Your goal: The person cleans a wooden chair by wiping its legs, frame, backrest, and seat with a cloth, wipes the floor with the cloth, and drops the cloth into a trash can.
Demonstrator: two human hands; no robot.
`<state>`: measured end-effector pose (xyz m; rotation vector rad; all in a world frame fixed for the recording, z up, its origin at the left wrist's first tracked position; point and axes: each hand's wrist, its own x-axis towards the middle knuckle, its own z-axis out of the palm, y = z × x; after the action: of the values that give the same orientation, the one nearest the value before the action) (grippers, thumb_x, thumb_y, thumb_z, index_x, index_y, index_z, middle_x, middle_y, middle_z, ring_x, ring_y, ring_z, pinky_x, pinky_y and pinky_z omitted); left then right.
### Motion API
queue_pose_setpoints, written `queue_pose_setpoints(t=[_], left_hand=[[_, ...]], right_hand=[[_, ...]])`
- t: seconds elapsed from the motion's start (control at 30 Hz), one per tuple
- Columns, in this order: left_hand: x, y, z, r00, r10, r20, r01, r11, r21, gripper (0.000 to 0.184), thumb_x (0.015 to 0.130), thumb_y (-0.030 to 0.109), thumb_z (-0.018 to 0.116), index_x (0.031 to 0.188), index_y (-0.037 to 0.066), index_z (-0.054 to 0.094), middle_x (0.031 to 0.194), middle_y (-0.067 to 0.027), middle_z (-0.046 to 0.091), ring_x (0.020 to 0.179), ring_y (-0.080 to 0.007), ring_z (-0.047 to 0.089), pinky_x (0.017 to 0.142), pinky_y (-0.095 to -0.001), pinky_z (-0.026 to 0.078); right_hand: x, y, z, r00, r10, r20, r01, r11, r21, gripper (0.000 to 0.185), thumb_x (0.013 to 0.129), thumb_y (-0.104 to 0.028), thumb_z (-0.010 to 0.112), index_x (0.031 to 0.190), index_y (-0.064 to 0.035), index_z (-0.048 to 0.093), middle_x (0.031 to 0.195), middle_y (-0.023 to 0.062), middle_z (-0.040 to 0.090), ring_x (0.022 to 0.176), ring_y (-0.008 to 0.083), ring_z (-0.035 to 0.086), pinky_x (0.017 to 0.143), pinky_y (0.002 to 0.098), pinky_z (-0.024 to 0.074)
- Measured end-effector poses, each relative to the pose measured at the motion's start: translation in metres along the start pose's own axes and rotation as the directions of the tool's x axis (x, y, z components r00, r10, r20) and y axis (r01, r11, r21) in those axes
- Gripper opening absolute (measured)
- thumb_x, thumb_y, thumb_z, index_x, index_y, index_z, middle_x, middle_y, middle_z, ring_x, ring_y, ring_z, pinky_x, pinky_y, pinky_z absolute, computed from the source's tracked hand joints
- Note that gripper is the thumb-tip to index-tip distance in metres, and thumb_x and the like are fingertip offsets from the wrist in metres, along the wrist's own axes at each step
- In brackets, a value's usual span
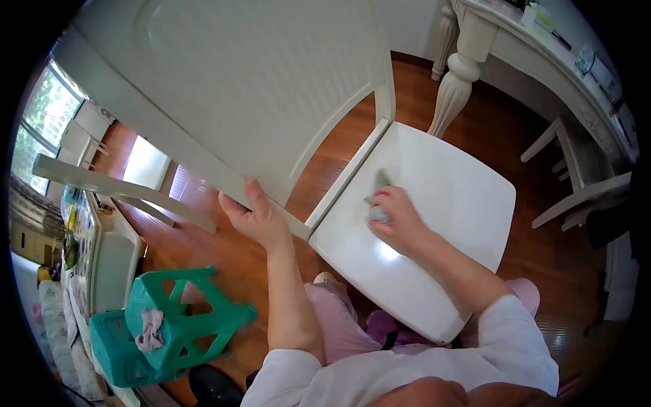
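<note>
A white chair stands before me, its glossy seat (447,197) to the right and its tall backrest (258,74) rising to the upper left. My left hand (258,220) holds the near edge of the backrest, low down, with thumb and fingers apart on either side of the post. On the seat, my right hand (403,217) is closed round a crumpled greyish cloth (381,197), which is partly hidden and slightly blurred. The cloth touches the seat surface near its rear half.
Green plastic stools (183,319) stand at lower left with a small rag (150,330) on them. A white table with a carved leg (454,88) is at upper right, another chair (576,163) beneath it. Another chair's pale rail (122,190) juts in at left.
</note>
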<state>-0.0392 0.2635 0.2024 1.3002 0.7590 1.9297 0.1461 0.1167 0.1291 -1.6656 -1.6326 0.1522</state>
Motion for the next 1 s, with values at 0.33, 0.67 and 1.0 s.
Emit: queue_pose_setpoints(t=[0.33, 0.67, 1.0], left_hand=[[-0.003, -0.001, -0.002, 1.0, 0.007, 0.02, -0.009, 0.995, 0.099, 0.035, 0.094, 0.027, 0.06, 0.115, 0.0, 0.049, 0.107, -0.0052, 0.057, 0.095, -0.0134, 0.054, 0.086, -0.0274, 0.044], [0.0, -0.004, -0.013, 0.994, -0.052, 0.091, 0.067, 0.984, -0.168, 0.042, 0.098, 0.045, 0.045, 0.107, 0.004, 0.048, 0.098, -0.0001, 0.052, 0.092, -0.0096, 0.049, 0.084, -0.0254, 0.04], [0.004, 0.0, -0.009, 0.995, 0.0, 0.102, 0.01, 0.995, -0.1, 0.052, 0.096, 0.052, 0.046, 0.106, 0.002, 0.049, 0.096, -0.0008, 0.053, 0.09, -0.0102, 0.049, 0.081, -0.0254, 0.04]], right_hand=[[0.087, 0.115, -0.005, 0.931, 0.186, -0.315, -0.239, 0.961, -0.138, 0.03, 0.07, -0.012, 0.07, 0.098, -0.0053, 0.063, 0.103, 0.0142, 0.062, 0.1, 0.033, 0.057, 0.085, 0.0395, 0.048], [-0.042, 0.165, -0.137, 0.635, 0.329, -0.699, -0.7, 0.628, -0.34, 0.027, 0.083, -0.022, 0.065, 0.102, -0.0038, 0.062, 0.095, 0.0154, 0.064, 0.088, 0.0316, 0.061, 0.078, 0.0422, 0.0488], [0.159, -0.02, -0.04, 0.663, 0.199, -0.722, 0.141, 0.914, 0.381, 0.033, 0.082, -0.025, 0.07, 0.102, -0.0006, 0.06, 0.089, 0.008, 0.063, 0.078, 0.0148, 0.059, 0.07, 0.0291, 0.0489]])
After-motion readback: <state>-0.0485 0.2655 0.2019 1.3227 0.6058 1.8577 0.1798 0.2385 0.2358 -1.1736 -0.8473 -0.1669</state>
